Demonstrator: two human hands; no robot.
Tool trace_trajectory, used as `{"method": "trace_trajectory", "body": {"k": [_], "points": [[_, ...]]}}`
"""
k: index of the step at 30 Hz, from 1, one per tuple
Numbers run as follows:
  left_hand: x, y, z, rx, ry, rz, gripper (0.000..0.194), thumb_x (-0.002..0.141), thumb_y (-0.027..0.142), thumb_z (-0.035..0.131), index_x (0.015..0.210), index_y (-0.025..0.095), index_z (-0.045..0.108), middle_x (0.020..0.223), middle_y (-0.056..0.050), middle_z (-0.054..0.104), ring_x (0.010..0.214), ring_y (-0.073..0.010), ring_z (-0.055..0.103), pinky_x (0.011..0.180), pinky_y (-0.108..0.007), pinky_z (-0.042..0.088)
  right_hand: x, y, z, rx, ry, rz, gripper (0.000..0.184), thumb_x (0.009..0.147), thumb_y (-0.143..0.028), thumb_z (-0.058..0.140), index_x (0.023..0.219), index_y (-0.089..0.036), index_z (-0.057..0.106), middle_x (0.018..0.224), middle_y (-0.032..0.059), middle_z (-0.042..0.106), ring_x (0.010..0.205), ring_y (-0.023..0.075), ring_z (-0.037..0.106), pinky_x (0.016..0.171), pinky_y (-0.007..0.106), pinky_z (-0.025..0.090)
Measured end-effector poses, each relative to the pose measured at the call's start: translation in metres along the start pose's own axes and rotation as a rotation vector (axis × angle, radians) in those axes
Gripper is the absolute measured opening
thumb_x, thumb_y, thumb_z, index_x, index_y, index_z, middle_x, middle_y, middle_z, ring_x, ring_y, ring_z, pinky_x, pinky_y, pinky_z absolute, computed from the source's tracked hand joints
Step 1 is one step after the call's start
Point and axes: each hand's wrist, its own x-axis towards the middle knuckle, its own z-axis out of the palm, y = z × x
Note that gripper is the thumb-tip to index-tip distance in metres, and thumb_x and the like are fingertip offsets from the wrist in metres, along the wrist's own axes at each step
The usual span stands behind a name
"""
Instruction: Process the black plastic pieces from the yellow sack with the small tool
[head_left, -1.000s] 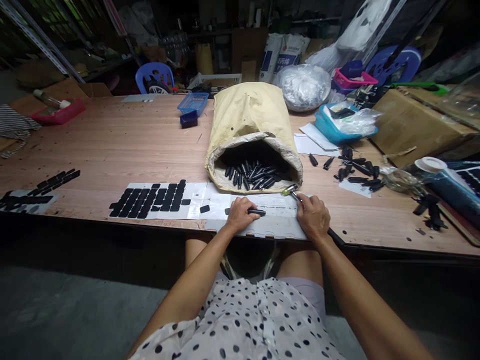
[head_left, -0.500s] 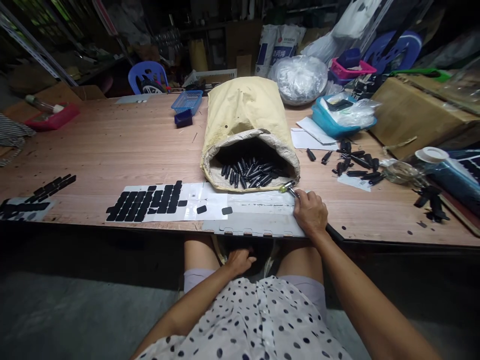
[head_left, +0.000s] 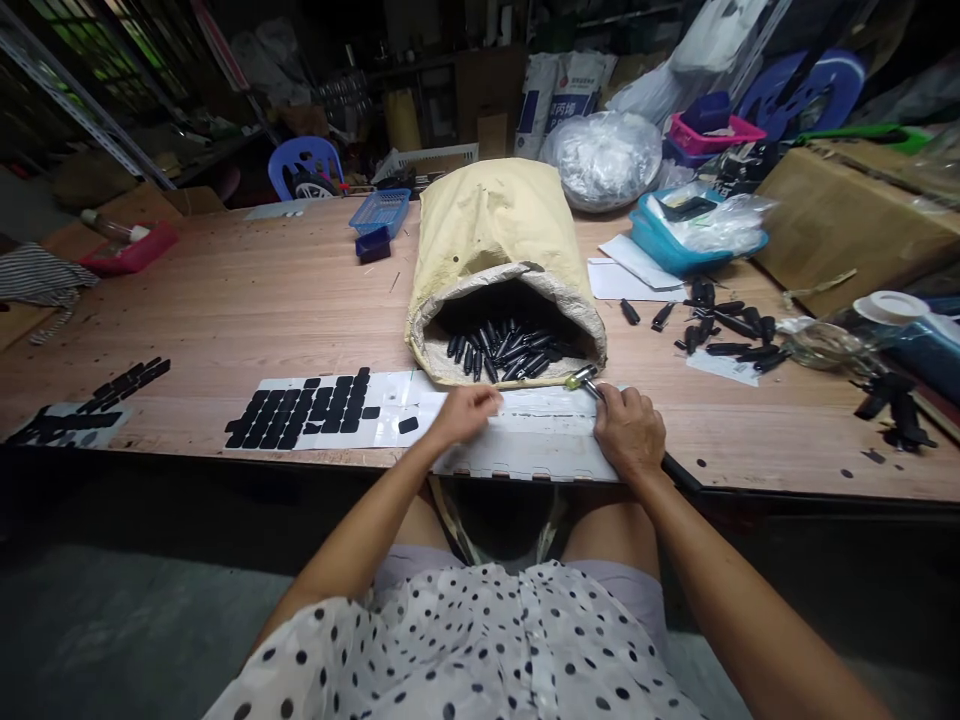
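My right hand (head_left: 630,428) is wrapped round a hammer (head_left: 582,379), whose metal head points toward the sack and whose black handle sticks out behind the wrist. That hand rests at the right end of a grey-white board (head_left: 536,455) along the table edge. Over the board's left part, my left hand (head_left: 466,412) is slightly blurred, its fingers curled together; what they hold, if anything, is hidden. Beside it lies a small black rounded piece (head_left: 408,425). Farther left, rows of such black pieces (head_left: 274,415) cover a white sheet. Shiny black tapered parts (head_left: 510,348) fill the sack mouth.
The yellow sack (head_left: 495,215) lies mid-table, its mouth toward me. More black parts (head_left: 731,325) are scattered at the right, near a blue basin (head_left: 694,235) and a cardboard box (head_left: 847,225). Blue baskets (head_left: 381,211) stand behind left, and a red tray (head_left: 135,250) sits far left.
My left hand has risen from my lap to above the board, covering the spot where a black piece lay. My right hand stays on the hammer. The view has shifted slightly.
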Motion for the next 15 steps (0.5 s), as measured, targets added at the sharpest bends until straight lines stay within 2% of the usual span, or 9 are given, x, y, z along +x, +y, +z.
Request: {"method": "trace_trajectory", "body": {"k": [2,3,4,5,7,10,13,15], "points": [[0.04,0.001,-0.025,0.151,0.315,-0.102,0.026,0.092,0.019,0.047,0.096,0.018,0.073,0.094,-0.006,0.074,0.086,-0.0193,0.067,0.078,-0.03,0.053,0.0,-0.001,0.0,-0.013,-0.009,-0.002,0.028,0.092,-0.023,0.047,0.112,-0.02,0.066,0.085,0.0094,0.056,0.081,0.0229,0.045,0.063,0.032,0.024],[0.057,0.0,-0.033,0.248,0.42,-0.145,0.027,0.092,0.016,0.046,0.096,0.017,0.073,0.097,-0.008,0.074,0.092,-0.0207,0.067,0.083,-0.031,0.052,0.001,-0.001,-0.001,-0.02,-0.014,-0.003,0.028,0.092,-0.022,0.047,0.113,-0.02,0.066,0.085,0.0094,0.057,0.081,0.0231,0.046,0.063,0.032,0.025],[0.072,-0.003,-0.039,0.337,0.476,-0.193,0.027,0.091,0.013,0.047,0.096,0.016,0.073,0.1,-0.01,0.073,0.097,-0.0223,0.067,0.086,-0.032,0.051,0.001,-0.001,-0.001,-0.027,-0.019,-0.005,0.028,0.092,-0.022,0.047,0.113,-0.02,0.066,0.085,0.0093,0.057,0.081,0.0231,0.046,0.063,0.032,0.025],[0.084,-0.005,-0.043,0.416,0.498,-0.242,0.025,0.089,0.011,0.049,0.095,0.015,0.073,0.103,-0.012,0.073,0.101,-0.0241,0.067,0.089,-0.033,0.051,0.001,-0.002,-0.002,-0.032,-0.023,-0.005,0.028,0.093,-0.022,0.046,0.113,-0.02,0.066,0.086,0.0091,0.057,0.082,0.0231,0.046,0.064,0.032,0.025],[0.1,-0.012,-0.045,0.518,0.473,-0.33,0.02,0.085,0.011,0.055,0.093,0.013,0.073,0.107,-0.017,0.071,0.104,-0.0277,0.066,0.09,-0.035,0.05,0.002,-0.003,-0.003,-0.037,-0.03,-0.005,0.028,0.093,-0.022,0.046,0.113,-0.02,0.065,0.086,0.0088,0.057,0.082,0.023,0.047,0.064,0.031,0.026],[0.106,-0.02,-0.043,0.559,0.432,-0.397,0.014,0.083,0.014,0.061,0.092,0.013,0.072,0.109,-0.019,0.069,0.103,-0.0303,0.066,0.087,-0.038,0.051,0.002,-0.004,-0.005,-0.031,-0.041,0.006,0.028,0.093,-0.022,0.046,0.113,-0.02,0.065,0.086,0.009,0.057,0.083,0.0233,0.047,0.065,0.032,0.027],[0.099,-0.022,-0.045,0.535,0.435,-0.381,0.012,0.081,0.016,0.063,0.091,0.014,0.07,0.104,-0.017,0.069,0.101,-0.0294,0.066,0.086,-0.036,0.05,0.001,-0.004,-0.005,-0.013,-0.042,0.021,0.028,0.092,-0.022,0.046,0.113,-0.02,0.065,0.087,0.0092,0.056,0.084,0.0236,0.046,0.066,0.032,0.028],[0.086,-0.019,-0.043,0.495,0.475,-0.285,0.013,0.082,0.017,0.063,0.094,0.017,0.068,0.102,-0.013,0.068,0.101,-0.0274,0.064,0.087,-0.035,0.05,0.001,-0.004,-0.004,-0.008,-0.037,0.024,0.029,0.092,-0.022,0.046,0.114,-0.021,0.065,0.086,0.0091,0.056,0.084,0.0237,0.046,0.066,0.032,0.028]]}}
